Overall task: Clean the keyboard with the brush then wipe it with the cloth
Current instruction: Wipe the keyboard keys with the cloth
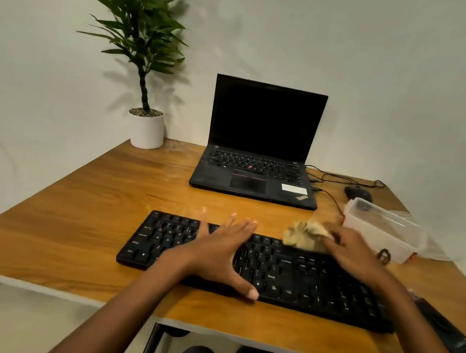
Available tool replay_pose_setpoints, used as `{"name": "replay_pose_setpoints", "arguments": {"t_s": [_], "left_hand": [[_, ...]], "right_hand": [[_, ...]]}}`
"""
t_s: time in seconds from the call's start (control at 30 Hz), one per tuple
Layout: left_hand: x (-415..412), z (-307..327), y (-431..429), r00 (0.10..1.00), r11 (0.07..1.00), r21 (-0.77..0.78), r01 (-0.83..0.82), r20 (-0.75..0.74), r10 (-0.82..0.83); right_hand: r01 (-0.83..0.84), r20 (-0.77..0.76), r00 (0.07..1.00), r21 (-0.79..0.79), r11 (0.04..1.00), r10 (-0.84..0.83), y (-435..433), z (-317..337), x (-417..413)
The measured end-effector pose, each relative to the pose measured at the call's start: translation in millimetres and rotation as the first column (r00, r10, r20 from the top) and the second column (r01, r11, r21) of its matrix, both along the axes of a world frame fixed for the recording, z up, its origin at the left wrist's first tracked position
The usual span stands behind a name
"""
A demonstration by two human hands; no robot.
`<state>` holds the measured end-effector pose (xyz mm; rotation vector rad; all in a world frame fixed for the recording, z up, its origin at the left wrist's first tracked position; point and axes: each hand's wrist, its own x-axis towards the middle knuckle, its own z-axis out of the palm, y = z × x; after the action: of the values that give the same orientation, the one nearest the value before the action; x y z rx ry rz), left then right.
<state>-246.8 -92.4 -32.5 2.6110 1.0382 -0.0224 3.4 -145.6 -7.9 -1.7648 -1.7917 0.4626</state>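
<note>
Left hand flat, fingers spread, pressing keyboard; right hand pinching crumpled cloth at far edge. Keyboard's long axis left-right, slightly skewed.

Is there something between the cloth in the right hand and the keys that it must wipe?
Nothing visible blocks it. The right hand holds the crumpled cloth at the far edge of the keyboard. The left hand lies flat on the middle keys, so that part stays covered until it moves.
</note>
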Motion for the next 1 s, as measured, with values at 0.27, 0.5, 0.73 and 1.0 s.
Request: {"name": "replay_pose_setpoints", "arguments": {"t_s": [0.27,0.5,0.73,1.0], "left_hand": [[35.2,3.5,19.2,0.982,0.994,0.084,0.077,-0.176,-0.061],[38.1,7.7,21.5,0.966,0.988,0.124,0.092,-0.253,-0.058],[38.3,2.1,22.5,0.975,0.985,0.135,0.108,-0.206,-0.079],[35.5,3.9,24.0,0.971,0.987,0.113,0.111,-0.223,-0.084]], "right_hand": [[-0.045,0.213,0.976,0.006,0.999,0.043,25.4,-23.2,-6.3],[-0.124,0.249,0.959,-0.057,0.991,0.134,23.7,-20.1,-2.1],[-0.071,0.319,0.943,-0.086,0.994,0.095,28.5,-16.3,-9.6],[-0.075,0.327,0.938,-0.142,0.987,0.118,24.7,-7.8,7.2]]}}
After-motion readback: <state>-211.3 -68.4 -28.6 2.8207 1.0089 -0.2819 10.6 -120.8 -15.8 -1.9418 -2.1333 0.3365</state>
